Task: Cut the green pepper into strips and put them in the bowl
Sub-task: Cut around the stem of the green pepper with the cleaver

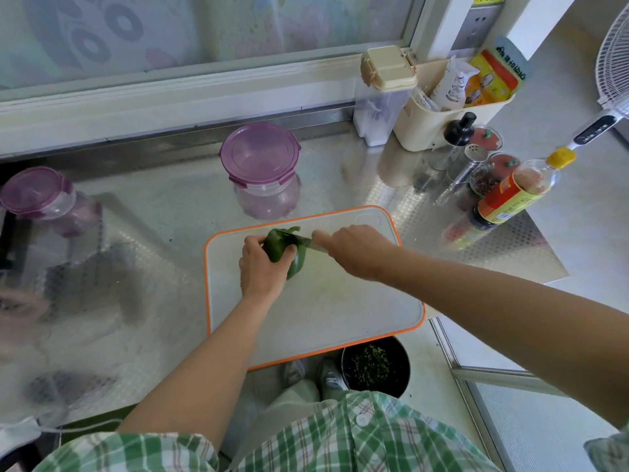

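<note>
I see open steel counter from 7 to 10 o'clock of the orange-rimmed cutting board, whose near half lies bare. A dark bowl sits just past its 6 o'clock edge. The right hand grips a knife, blade touching the green pepper at the board's 11 o'clock; the left hand curls round it.

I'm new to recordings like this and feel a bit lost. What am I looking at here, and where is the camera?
There is no machine: a person works with bare hands, filmed by one camera on their head, looking down. On the metal counter lies an orange-rimmed cutting board. The left hand holds a green pepper on it; the right hand holds a knife, blade against the pepper. Behind stand a purple-lidded tub and a sauce bottle.
</note>
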